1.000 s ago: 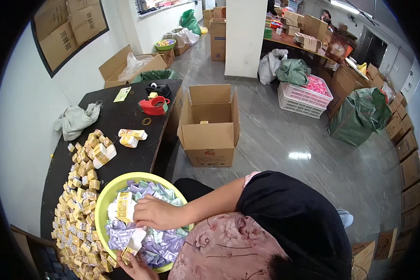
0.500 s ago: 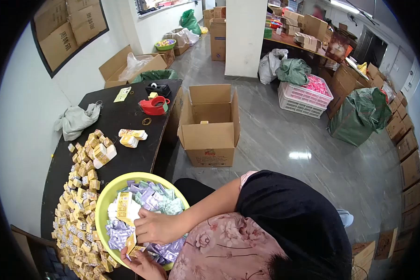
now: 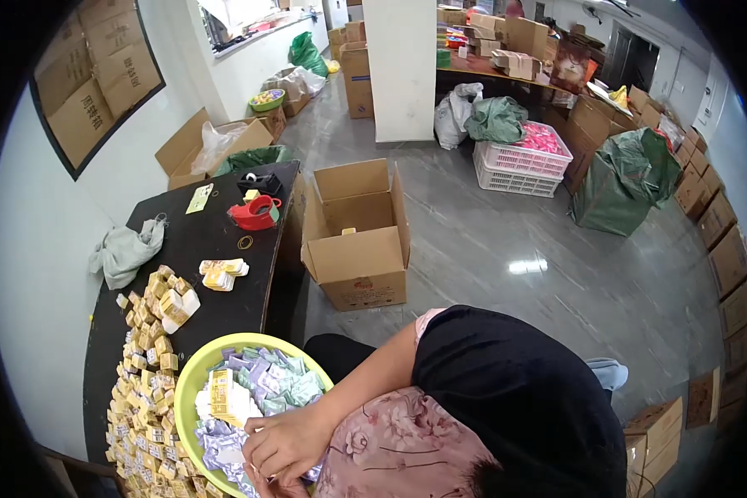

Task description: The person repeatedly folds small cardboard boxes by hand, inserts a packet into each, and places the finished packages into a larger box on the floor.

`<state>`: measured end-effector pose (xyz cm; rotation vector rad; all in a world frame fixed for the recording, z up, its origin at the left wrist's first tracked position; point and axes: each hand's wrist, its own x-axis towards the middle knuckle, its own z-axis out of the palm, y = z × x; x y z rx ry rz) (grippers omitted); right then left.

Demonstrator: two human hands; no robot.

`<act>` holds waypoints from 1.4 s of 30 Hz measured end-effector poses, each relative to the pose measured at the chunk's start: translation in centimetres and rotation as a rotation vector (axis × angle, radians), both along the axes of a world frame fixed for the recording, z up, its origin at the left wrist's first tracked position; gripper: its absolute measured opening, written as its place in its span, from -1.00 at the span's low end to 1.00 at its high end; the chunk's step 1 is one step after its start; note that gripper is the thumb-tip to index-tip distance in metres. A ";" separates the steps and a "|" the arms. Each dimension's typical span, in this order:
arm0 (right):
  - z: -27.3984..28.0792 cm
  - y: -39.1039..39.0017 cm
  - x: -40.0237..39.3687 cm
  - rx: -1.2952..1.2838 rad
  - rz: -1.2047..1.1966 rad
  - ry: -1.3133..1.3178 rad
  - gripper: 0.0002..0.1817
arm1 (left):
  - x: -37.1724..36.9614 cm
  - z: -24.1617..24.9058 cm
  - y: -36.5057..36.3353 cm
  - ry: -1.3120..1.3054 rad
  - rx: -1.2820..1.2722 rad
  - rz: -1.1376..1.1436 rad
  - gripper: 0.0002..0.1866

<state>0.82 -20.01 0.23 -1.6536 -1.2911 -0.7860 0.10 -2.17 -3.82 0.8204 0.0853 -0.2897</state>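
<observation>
A yellow-green basin holds purple and green sachets. On the sachets lies a stack of flat yellow-and-white cartons. My right hand is over the near side of the basin, its fingers bent and closed. Below it, my left hand is mostly covered, with its fingers drawn in against the right one. Whatever sits between the two hands is hidden. Beside the basin, a large heap of small yellow boxes spreads over the black table.
More flat cartons, a red tape dispenser and a grey cloth bag are on the table. An open cardboard box stands on the floor beside it. Stacked white crates and a green sack stand farther off.
My hands have come closer together and nearer my body. The small yellow box seen in my left fingers earlier is now out of sight. The view has shifted slightly.
</observation>
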 end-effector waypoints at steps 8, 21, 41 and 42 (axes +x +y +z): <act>-2.6 1.6 0.7 0.194 -0.022 0.430 -0.79 | -0.6 1.4 -0.6 -0.081 0.190 -0.008 -0.52; -0.5 1.2 1.2 0.264 0.190 0.793 -0.83 | -0.9 1.6 -0.4 -0.181 0.495 0.003 -0.56; -4.7 0.1 2.6 -0.298 -0.163 0.463 -0.37 | -1.8 2.4 -0.2 -0.334 0.977 0.003 -0.62; -5.3 -0.4 2.7 -0.296 -0.162 0.461 -0.37 | -1.8 2.5 -0.2 -0.344 1.004 0.004 -0.62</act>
